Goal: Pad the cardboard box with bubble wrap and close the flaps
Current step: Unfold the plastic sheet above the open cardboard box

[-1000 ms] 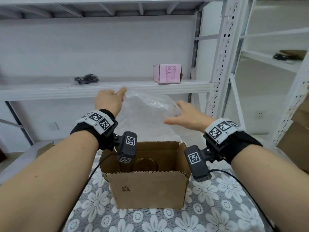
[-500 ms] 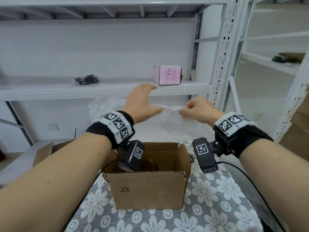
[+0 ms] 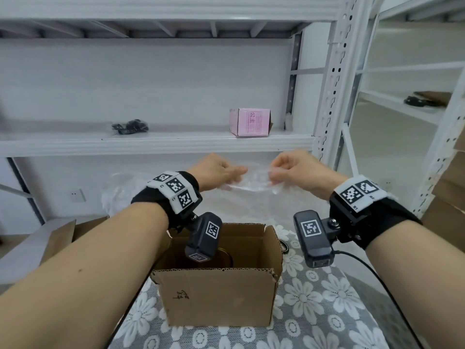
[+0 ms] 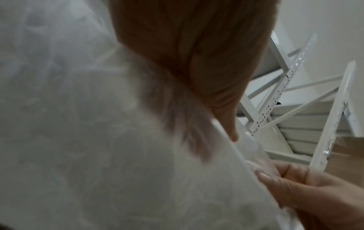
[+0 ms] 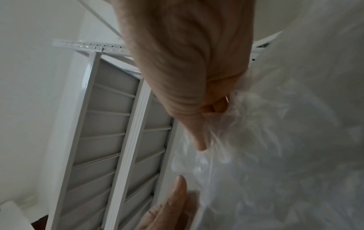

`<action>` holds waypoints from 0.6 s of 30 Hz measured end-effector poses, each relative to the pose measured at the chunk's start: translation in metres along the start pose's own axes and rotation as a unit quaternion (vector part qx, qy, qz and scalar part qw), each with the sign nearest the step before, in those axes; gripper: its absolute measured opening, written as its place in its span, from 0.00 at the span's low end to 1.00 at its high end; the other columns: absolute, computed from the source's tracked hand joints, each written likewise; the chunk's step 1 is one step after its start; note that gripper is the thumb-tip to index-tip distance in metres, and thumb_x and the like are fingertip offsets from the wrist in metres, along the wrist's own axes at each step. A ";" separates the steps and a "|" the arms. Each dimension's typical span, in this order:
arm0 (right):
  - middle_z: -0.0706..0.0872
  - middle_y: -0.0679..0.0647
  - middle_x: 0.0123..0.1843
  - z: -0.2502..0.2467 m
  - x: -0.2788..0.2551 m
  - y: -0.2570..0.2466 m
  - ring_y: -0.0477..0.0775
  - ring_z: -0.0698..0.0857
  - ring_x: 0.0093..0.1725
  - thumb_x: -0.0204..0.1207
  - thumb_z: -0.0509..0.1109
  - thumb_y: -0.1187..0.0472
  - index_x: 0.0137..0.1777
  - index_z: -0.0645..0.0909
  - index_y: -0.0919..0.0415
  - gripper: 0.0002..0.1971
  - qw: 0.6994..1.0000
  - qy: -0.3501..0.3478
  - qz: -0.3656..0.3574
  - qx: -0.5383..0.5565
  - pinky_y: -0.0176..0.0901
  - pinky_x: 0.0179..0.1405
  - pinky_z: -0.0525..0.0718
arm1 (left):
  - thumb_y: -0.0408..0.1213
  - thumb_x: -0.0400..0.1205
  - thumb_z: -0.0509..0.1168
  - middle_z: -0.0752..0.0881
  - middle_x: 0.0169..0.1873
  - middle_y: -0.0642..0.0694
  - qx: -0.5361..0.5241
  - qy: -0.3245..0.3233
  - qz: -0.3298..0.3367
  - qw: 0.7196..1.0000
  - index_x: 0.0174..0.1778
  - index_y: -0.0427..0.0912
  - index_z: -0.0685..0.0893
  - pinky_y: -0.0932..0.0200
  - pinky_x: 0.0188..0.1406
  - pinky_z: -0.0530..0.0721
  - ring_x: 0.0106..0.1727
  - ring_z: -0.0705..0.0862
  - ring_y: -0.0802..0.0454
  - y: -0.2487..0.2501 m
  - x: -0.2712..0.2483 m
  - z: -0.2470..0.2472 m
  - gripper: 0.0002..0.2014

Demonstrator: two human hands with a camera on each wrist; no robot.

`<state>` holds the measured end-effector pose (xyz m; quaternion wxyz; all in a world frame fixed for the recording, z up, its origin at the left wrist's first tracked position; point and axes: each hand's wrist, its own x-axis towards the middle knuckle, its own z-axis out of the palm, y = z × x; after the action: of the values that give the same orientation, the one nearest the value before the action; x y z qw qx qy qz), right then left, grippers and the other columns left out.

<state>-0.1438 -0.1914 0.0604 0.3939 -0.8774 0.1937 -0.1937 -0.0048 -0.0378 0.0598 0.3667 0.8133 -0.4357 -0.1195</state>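
An open brown cardboard box [image 3: 219, 295] stands on the flowered table, its flaps up, with a round amber object [image 3: 222, 258] half hidden inside. Above and behind it hangs a clear sheet of bubble wrap [image 3: 254, 182]. My left hand [image 3: 221, 170] and right hand [image 3: 289, 167] hold its top edge, a short gap apart. In the left wrist view my left hand [image 4: 197, 62] has its fingers behind the bubble wrap [image 4: 98, 140] and its thumb in front. The right hand [image 5: 187, 77] pinches a bunched bit of the bubble wrap [image 5: 275, 140].
A pink carton [image 3: 249, 122] and a black bundle [image 3: 129, 126] lie on the white shelf [image 3: 176, 143] behind. The rack's upright post [image 3: 329, 84] stands right of my hands. Flat cardboard [image 3: 63, 235] lies at the left and stacked boxes [image 3: 448, 197] at the right.
My left hand has swung from the sheet's left side to the middle. The right hand, open a second ago, has pinched the wrap, and both hands now sit close together.
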 end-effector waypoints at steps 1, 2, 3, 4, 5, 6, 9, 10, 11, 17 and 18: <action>0.90 0.57 0.40 0.001 -0.001 0.000 0.50 0.83 0.36 0.74 0.74 0.60 0.42 0.84 0.64 0.06 1.000 -0.016 -0.003 0.009 0.39 0.36 0.78 | 0.51 0.79 0.67 0.88 0.45 0.51 -0.008 -0.002 0.006 1.000 0.48 0.42 0.89 0.66 0.44 0.76 0.45 0.83 0.59 0.001 -0.001 -0.001 0.16; 0.90 0.58 0.38 0.002 -0.002 0.000 0.48 0.82 0.33 0.74 0.74 0.58 0.41 0.85 0.67 0.10 1.000 -0.025 -0.007 0.013 0.37 0.34 0.77 | 0.49 0.78 0.69 0.88 0.48 0.51 -0.022 0.000 0.023 1.000 0.51 0.43 0.89 0.65 0.49 0.77 0.48 0.83 0.59 0.003 -0.002 -0.001 0.14; 0.89 0.58 0.36 0.003 -0.002 0.000 0.47 0.81 0.31 0.74 0.74 0.57 0.41 0.85 0.69 0.12 0.999 -0.030 -0.011 0.019 0.36 0.31 0.77 | 0.45 0.78 0.70 0.89 0.49 0.50 -0.042 0.001 0.043 0.998 0.52 0.43 0.89 0.64 0.55 0.77 0.49 0.84 0.59 0.005 -0.003 -0.001 0.12; 0.88 0.57 0.34 0.005 -0.001 -0.001 0.47 0.80 0.30 0.75 0.73 0.57 0.41 0.85 0.70 0.13 0.999 -0.035 -0.017 0.027 0.36 0.31 0.76 | 0.42 0.77 0.71 0.90 0.47 0.48 -0.065 -0.002 0.060 0.996 0.51 0.41 0.90 0.62 0.56 0.80 0.47 0.85 0.58 0.008 -0.002 -0.001 0.10; 0.87 0.56 0.33 0.007 0.000 -0.001 0.47 0.80 0.31 0.76 0.72 0.56 0.42 0.85 0.70 0.14 0.998 -0.038 -0.023 0.037 0.38 0.33 0.76 | 0.40 0.78 0.71 0.91 0.43 0.48 -0.082 -0.007 0.070 0.994 0.49 0.40 0.90 0.61 0.52 0.82 0.42 0.86 0.57 0.010 -0.002 -0.001 0.09; 0.86 0.54 0.32 0.008 0.000 -0.002 0.46 0.79 0.31 0.77 0.71 0.56 0.43 0.86 0.68 0.13 0.998 -0.040 -0.029 0.044 0.38 0.35 0.76 | 0.40 0.79 0.70 0.90 0.38 0.48 -0.089 -0.012 0.074 0.993 0.45 0.40 0.90 0.62 0.44 0.82 0.37 0.85 0.57 0.012 -0.001 -0.001 0.08; 0.82 0.51 0.29 0.010 0.001 -0.004 0.43 0.78 0.29 0.80 0.66 0.58 0.40 0.85 0.66 0.13 0.997 -0.037 -0.047 0.053 0.37 0.40 0.75 | 0.47 0.80 0.67 0.80 0.22 0.54 -0.059 -0.015 0.061 0.996 0.33 0.44 0.87 0.64 0.26 0.71 0.24 0.72 0.57 0.014 -0.001 0.000 0.13; 0.82 0.53 0.29 0.010 0.001 -0.004 0.44 0.78 0.29 0.81 0.65 0.58 0.42 0.84 0.71 0.15 0.996 -0.038 -0.052 0.058 0.40 0.43 0.76 | 0.49 0.80 0.66 0.76 0.19 0.55 -0.052 -0.023 0.057 0.997 0.31 0.45 0.85 0.64 0.23 0.68 0.23 0.68 0.56 0.014 -0.001 0.001 0.15; 0.83 0.56 0.31 0.010 0.001 -0.004 0.44 0.80 0.30 0.81 0.64 0.59 0.45 0.83 0.75 0.16 0.995 -0.041 -0.056 0.066 0.42 0.46 0.77 | 0.50 0.80 0.66 0.73 0.19 0.54 -0.053 -0.034 0.054 0.997 0.30 0.43 0.84 0.64 0.22 0.65 0.22 0.65 0.56 0.012 -0.001 0.002 0.17; 0.82 0.63 0.34 0.014 0.000 -0.007 0.39 0.83 0.26 0.84 0.60 0.61 0.45 0.80 0.72 0.14 0.989 -0.023 -0.092 0.112 0.30 0.34 0.80 | 0.44 0.83 0.64 0.71 0.20 0.55 -0.152 -0.021 0.052 0.987 0.33 0.49 0.87 0.68 0.20 0.64 0.22 0.64 0.59 0.009 -0.001 0.008 0.13; 0.82 0.62 0.33 0.014 0.000 -0.007 0.40 0.83 0.27 0.84 0.61 0.61 0.46 0.80 0.72 0.14 0.988 -0.016 -0.098 0.121 0.31 0.34 0.81 | 0.44 0.83 0.64 0.73 0.21 0.53 -0.169 -0.017 0.054 0.984 0.35 0.49 0.88 0.69 0.20 0.65 0.22 0.66 0.58 0.008 -0.001 0.008 0.12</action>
<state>-0.1354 -0.1785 0.0568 0.4790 -0.8412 0.0758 -0.2392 -0.0146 -0.0437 0.0593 0.4975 0.7128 -0.4582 -0.1854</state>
